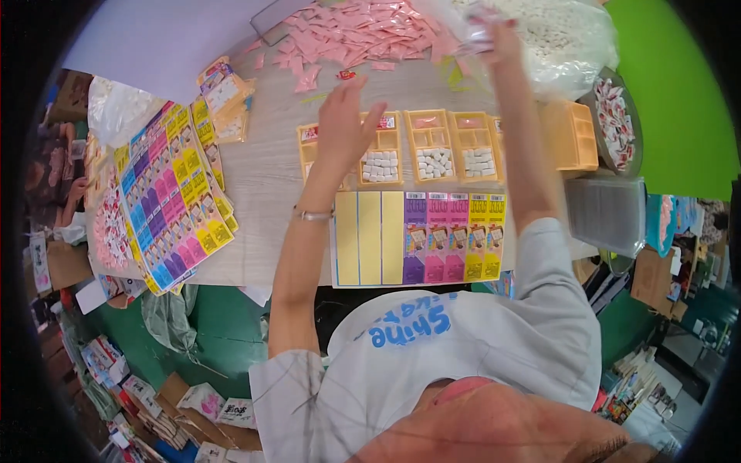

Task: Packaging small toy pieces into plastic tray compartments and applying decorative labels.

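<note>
My left hand [347, 127] reaches over the yellow compartment trays [407, 143] with its fingers stretched and thumb apart, nothing visible in it. Just beyond its fingertips lies a small red packet [346, 75]. Far right, my right hand [502, 42] is smeared by motion beside a clear plastic bag of white pieces [567, 38]. At its fingers is a blurred, shiny whitish-purple thing [478, 32], which I cannot make out. The trays stand in a row; several hold small white pieces [434, 163], and some have pink sachets [424, 122] in upper compartments. My forearms hide parts of the row.
Pink sachets [359, 35] are heaped at the far side. A printed card sheet [455, 239] lies at the near edge; more sheets [174, 193] are stacked left. At right stand nested yellow trays [571, 135], a bowl of wrapped packets [615, 123] and stacked clear covers [606, 212].
</note>
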{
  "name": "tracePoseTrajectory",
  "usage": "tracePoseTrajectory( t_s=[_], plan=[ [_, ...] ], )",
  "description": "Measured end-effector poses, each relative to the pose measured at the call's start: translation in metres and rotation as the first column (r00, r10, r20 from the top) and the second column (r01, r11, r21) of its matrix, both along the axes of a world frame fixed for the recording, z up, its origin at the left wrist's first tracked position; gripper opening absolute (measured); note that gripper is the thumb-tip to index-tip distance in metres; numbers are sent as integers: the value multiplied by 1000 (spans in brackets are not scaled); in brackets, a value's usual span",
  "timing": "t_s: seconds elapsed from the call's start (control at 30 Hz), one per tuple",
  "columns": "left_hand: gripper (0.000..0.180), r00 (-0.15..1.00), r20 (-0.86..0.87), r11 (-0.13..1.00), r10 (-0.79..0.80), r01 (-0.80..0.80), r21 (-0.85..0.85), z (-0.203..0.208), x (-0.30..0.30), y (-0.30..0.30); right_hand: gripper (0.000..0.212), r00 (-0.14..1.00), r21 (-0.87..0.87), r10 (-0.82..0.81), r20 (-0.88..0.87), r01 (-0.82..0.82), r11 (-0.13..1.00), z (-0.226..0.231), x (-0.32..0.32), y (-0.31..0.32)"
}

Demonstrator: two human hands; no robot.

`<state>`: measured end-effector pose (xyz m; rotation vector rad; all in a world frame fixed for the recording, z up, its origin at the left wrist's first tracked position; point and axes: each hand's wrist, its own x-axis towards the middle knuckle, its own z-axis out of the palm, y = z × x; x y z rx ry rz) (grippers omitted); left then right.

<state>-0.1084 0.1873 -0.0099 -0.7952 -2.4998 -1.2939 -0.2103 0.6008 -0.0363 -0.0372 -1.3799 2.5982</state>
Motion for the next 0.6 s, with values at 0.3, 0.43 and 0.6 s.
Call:
tracePoseTrajectory(
  t_s=[0.3, 0.43, 0.6],
  plan=[
    [53, 978, -146, 876, 152, -201, -439, -28, -42, 14, 59, 958, 934, -241, -156, 223, 280, -13, 12, -203],
    [53, 966, -91, 867, 243, -258, -426, -34, -64, 23, 59, 979, 979, -79, -188, 193, 60, 4, 26, -157],
    [42, 964, -111, 918, 240, -263, -298, -38, -66, 6, 34, 981, 944, -148, 127, -74, 322, 17, 66, -127]
  ],
)
